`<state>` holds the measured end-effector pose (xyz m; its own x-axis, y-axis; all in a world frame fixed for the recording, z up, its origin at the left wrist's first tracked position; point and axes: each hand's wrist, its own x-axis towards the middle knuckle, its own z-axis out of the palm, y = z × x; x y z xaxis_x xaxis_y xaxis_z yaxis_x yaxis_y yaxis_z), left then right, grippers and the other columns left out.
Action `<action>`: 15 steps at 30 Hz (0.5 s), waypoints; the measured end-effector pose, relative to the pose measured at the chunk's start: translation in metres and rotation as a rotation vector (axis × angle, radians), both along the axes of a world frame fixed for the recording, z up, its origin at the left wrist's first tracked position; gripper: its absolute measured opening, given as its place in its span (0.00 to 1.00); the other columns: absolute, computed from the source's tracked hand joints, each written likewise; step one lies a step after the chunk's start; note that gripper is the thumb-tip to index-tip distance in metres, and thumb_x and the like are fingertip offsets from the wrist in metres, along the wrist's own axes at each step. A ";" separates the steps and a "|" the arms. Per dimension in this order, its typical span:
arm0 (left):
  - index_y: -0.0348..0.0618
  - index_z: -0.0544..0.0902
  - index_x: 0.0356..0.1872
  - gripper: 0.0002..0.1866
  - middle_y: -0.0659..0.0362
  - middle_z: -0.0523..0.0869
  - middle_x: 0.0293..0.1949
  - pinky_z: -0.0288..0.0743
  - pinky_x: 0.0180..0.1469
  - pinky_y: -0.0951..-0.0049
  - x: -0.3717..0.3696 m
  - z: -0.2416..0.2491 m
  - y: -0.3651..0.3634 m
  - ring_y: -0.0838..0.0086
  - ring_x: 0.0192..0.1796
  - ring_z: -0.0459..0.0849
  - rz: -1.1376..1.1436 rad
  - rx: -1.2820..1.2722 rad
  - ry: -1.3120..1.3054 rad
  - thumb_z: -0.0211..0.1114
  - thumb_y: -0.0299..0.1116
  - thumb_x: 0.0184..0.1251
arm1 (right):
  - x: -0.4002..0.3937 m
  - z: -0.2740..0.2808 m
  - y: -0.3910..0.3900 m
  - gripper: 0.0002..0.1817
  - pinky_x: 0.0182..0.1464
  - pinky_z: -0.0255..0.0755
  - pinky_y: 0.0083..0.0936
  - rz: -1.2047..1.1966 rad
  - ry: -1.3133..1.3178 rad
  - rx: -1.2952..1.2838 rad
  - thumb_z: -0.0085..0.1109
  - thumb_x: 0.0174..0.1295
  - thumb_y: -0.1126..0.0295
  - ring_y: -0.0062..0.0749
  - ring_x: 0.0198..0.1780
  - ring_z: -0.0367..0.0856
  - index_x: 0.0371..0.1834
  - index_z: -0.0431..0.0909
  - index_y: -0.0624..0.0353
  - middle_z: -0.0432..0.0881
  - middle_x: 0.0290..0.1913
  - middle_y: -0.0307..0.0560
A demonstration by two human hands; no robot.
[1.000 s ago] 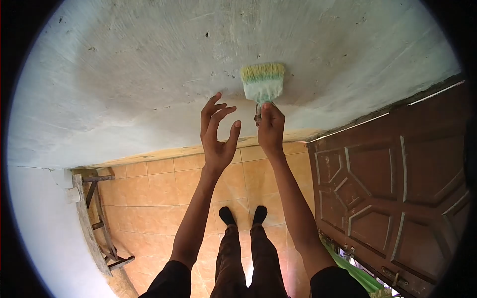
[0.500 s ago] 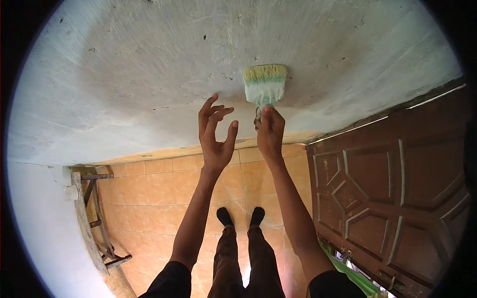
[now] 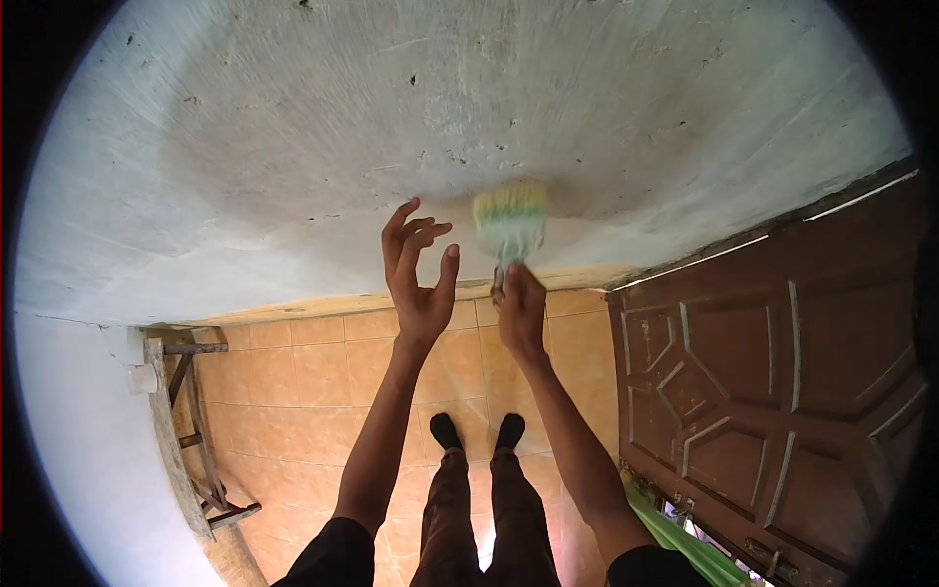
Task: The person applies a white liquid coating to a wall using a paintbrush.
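A wide paintbrush (image 3: 511, 223) with pale yellow bristles and a whitish-green, paint-smeared body is gripped by its handle in my right hand (image 3: 521, 305). The brush is slightly blurred, bristles pointing up against the grey-white wall (image 3: 391, 108). To its left, my left hand (image 3: 423, 289) is raised before the wall, fingers apart and loosely curled, with nothing in it. Small dark pits and streaky marks dot the wall's surface.
Orange floor tiles (image 3: 303, 377) lie below, where my feet stand in dark socks. A brown panelled door (image 3: 743, 382) is on the right, with green cloth (image 3: 685, 533) by its lower edge. A wooden frame (image 3: 186, 440) leans at the left wall.
My right hand has drawn the paintbrush down the wall and slightly left. My left hand has shifted a little down and left, still with fingers apart.
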<state>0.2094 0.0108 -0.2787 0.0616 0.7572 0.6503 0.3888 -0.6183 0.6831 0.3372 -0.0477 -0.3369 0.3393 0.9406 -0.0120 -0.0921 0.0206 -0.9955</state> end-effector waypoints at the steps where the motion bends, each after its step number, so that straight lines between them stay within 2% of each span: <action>1: 0.39 0.81 0.42 0.10 0.48 0.71 0.62 0.74 0.53 0.62 -0.001 -0.001 0.001 0.60 0.54 0.78 0.014 -0.001 -0.004 0.65 0.24 0.59 | -0.001 0.025 0.009 0.21 0.25 0.55 0.16 -0.007 0.017 0.071 0.40 0.76 0.55 0.14 0.22 0.60 0.26 0.65 0.56 0.61 0.22 0.31; 3: 0.39 0.81 0.42 0.09 0.48 0.71 0.61 0.74 0.54 0.62 0.000 0.001 0.000 0.61 0.54 0.77 0.023 0.020 -0.053 0.65 0.23 0.59 | 0.000 0.067 0.029 0.21 0.24 0.54 0.16 -0.020 0.048 0.215 0.40 0.76 0.55 0.14 0.22 0.59 0.26 0.65 0.56 0.62 0.22 0.31; 6: 0.40 0.82 0.41 0.09 0.49 0.70 0.62 0.74 0.54 0.62 0.000 0.011 0.000 0.61 0.54 0.77 0.043 0.045 -0.067 0.65 0.23 0.59 | 0.005 0.091 0.048 0.21 0.24 0.54 0.17 -0.018 -0.007 0.252 0.41 0.76 0.55 0.14 0.21 0.59 0.26 0.64 0.56 0.62 0.21 0.31; 10: 0.40 0.82 0.41 0.09 0.49 0.71 0.61 0.72 0.55 0.61 -0.001 0.030 0.001 0.60 0.55 0.76 0.068 0.055 -0.077 0.64 0.23 0.59 | 0.007 0.032 0.041 0.21 0.23 0.54 0.17 -0.032 -0.099 0.158 0.41 0.76 0.57 0.15 0.21 0.58 0.24 0.63 0.56 0.61 0.20 0.31; 12: 0.40 0.82 0.41 0.08 0.49 0.72 0.61 0.71 0.56 0.60 -0.003 0.035 0.000 0.60 0.55 0.76 0.044 0.066 -0.130 0.64 0.23 0.59 | 0.003 0.009 0.021 0.25 0.25 0.57 0.23 -0.038 -0.119 0.020 0.41 0.75 0.54 0.19 0.23 0.59 0.22 0.64 0.60 0.61 0.18 0.34; 15: 0.39 0.82 0.40 0.08 0.49 0.73 0.60 0.70 0.56 0.59 -0.003 0.041 0.006 0.60 0.55 0.76 0.051 0.095 -0.150 0.64 0.23 0.59 | 0.002 0.020 -0.005 0.22 0.24 0.55 0.17 0.022 -0.134 0.027 0.39 0.77 0.56 0.15 0.21 0.58 0.24 0.63 0.55 0.61 0.19 0.31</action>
<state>0.2064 0.0164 -0.2377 -0.0785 0.6912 0.7184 0.3194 -0.6652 0.6749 0.3392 -0.0524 -0.3171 0.3156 0.9471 0.0574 0.0411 0.0468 -0.9981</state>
